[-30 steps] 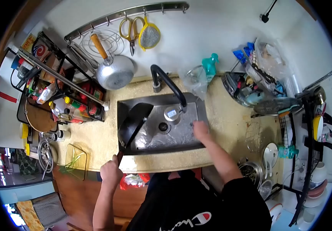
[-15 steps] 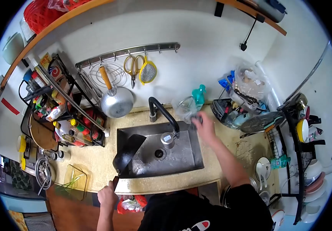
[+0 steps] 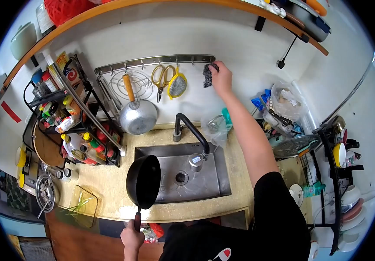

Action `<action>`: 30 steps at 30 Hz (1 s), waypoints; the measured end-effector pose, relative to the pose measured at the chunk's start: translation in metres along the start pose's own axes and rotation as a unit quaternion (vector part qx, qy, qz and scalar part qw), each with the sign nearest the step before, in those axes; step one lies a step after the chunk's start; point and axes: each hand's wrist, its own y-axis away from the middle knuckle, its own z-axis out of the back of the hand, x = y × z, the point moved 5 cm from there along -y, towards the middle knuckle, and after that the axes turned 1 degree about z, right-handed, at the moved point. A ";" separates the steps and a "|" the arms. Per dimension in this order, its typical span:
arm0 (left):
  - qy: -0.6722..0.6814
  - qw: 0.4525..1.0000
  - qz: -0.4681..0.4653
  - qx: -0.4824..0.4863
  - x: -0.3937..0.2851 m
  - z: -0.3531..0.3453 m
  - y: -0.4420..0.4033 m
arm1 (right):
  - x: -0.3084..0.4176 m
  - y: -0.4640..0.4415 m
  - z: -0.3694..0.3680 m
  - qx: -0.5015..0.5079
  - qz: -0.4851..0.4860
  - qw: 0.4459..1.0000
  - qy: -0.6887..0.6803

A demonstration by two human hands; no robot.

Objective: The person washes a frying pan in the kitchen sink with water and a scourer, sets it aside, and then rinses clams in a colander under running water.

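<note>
My left hand (image 3: 132,235) is wrapped around the handle of a black frying pan (image 3: 143,182), which is held over the left side of the steel sink (image 3: 215,174) with its inside showing. Up at the wall, my right hand (image 3: 222,79) pinches a dark grey scouring pad (image 3: 207,76) at the right end of the hook rail (image 3: 152,62). Whether the pad touches a hook I cannot tell. On the same rail hang a yellow-edged scrubber (image 3: 178,87), gold-handled scissors (image 3: 161,78) and a small silver pan (image 3: 138,117).
A black faucet (image 3: 191,128) arches over the sink. Seasoning bottles crowd a rack (image 3: 61,104) at left, near a glass dish (image 3: 85,209) with green stalks. Dishes fill a black rack (image 3: 335,191) at right. A wooden shelf (image 3: 161,5) runs overhead.
My right hand has risen from beside the sink to the rail with the scouring pad. The frying pan has turned so its inside faces up. The view has shifted a little.
</note>
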 end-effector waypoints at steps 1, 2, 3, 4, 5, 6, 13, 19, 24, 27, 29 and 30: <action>0.010 1.000 0.005 0.001 0.003 -0.001 0.003 | -0.001 0.001 -0.002 -0.005 0.011 1.000 0.006; 0.016 1.000 0.013 0.001 0.006 -0.002 0.005 | -0.004 0.000 -0.004 0.015 0.010 0.999 0.037; 0.028 1.000 0.014 0.000 0.007 -0.001 0.007 | 0.000 0.000 -0.003 0.035 0.009 0.997 0.068; 0.039 0.999 0.015 -0.002 0.006 0.001 0.009 | 0.001 0.001 -0.002 0.056 0.007 0.994 0.099; 0.049 0.999 0.015 -0.002 0.006 0.003 0.010 | 0.000 0.002 -0.004 0.078 0.010 0.989 0.126; 0.060 0.998 0.009 -0.006 0.008 0.004 0.011 | -0.002 0.003 -0.004 0.098 0.012 0.983 0.153; 0.133 0.991 0.029 -0.004 0.017 0.007 0.008 | 0.025 0.059 0.044 0.039 0.002 0.989 0.144; 0.119 0.992 0.012 -0.031 0.013 0.005 0.009 | -0.100 0.415 0.079 0.105 -0.464 0.872 -0.116; 0.099 0.994 0.005 -0.045 0.000 -0.008 0.005 | -0.094 0.458 -0.027 0.143 -0.748 0.519 -0.388; 0.098 0.992 0.001 -0.083 -0.012 -0.014 0.008 | -0.168 0.520 -0.070 0.276 -0.488 0.762 -0.323; 0.097 0.992 0.014 -0.079 -0.021 -0.015 0.011 | -0.174 0.531 -0.073 0.342 -0.267 0.884 -0.173; 0.096 0.992 0.018 -0.081 -0.025 -0.017 0.012 | -0.165 0.518 -0.066 0.353 -0.214 0.905 -0.098</action>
